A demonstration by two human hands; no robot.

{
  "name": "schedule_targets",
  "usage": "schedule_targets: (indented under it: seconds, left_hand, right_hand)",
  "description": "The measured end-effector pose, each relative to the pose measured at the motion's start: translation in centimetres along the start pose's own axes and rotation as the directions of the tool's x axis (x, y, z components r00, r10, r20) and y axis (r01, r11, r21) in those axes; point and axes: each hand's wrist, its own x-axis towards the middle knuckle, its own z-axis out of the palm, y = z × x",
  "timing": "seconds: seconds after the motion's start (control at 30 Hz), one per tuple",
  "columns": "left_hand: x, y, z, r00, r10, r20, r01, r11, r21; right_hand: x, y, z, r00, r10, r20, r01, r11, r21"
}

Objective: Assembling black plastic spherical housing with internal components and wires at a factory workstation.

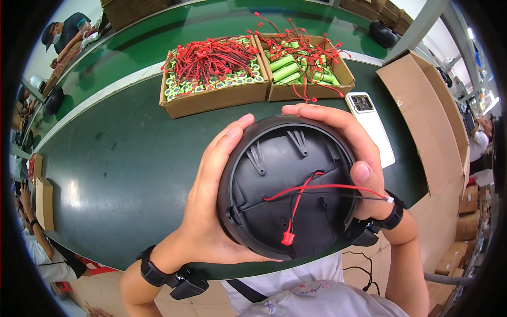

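Between my two hands I hold a round black plastic housing [274,211], its open hollow side facing up, close to the table's near edge. My left hand [211,195] wraps its left side, fingers along the upper rim and thumb below. Around the right side curls my right hand [359,148], its thumb bent over the rim. Inside the housing are ribbed posts and thin wires. One red wire ends in a red connector [288,238]; another red and black pair runs across to a small white connector [390,199] by my right wrist.
Two cardboard boxes stand behind the housing: one [222,98] of upright green battery cells with red wires, one [311,94] of lying green cells. A white phone [383,137] lies right of them, near a large open carton [422,121]. People sit at left and right; a green conveyor [206,24] runs behind.
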Motion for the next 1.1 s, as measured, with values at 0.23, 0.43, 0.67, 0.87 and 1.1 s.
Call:
schedule_targets:
  seconds: [0.23, 0.43, 0.67, 0.87, 1.1]
  left_hand:
    - [0.2, 0.4, -0.2, 0.992, 0.027, -0.123, -0.028, 1.000, -0.011]
    - [-0.1, 0.1, -1.1, 0.988, 0.102, -0.112, -0.089, 0.990, 0.112]
    - [-0.2, -0.8, -1.5, 0.960, 0.214, -0.183, -0.216, 0.976, 0.006]
    - [0.4, -2.0, -4.1, 0.887, 0.172, -0.428, -0.273, 0.944, -0.185]
    - [-1.0, -3.7, -2.9, 0.953, -0.084, -0.292, 0.052, 0.992, -0.117]
  right_hand:
    - [1.4, -4.4, -1.6, 0.936, 0.040, 0.348, 0.166, 0.824, -0.542]
    - [2.8, -5.7, 1.4, 0.837, 0.101, 0.537, 0.459, 0.404, -0.791]
    - [4.8, -5.7, 2.7, 0.817, 0.155, 0.555, 0.408, 0.524, -0.748]
    - [10.0, -7.0, 2.0, 0.825, 0.050, 0.563, 0.339, 0.754, -0.563]
    - [27.5, -3.9, 1.5, 0.966, 0.098, 0.240, 0.203, 0.295, -0.934]
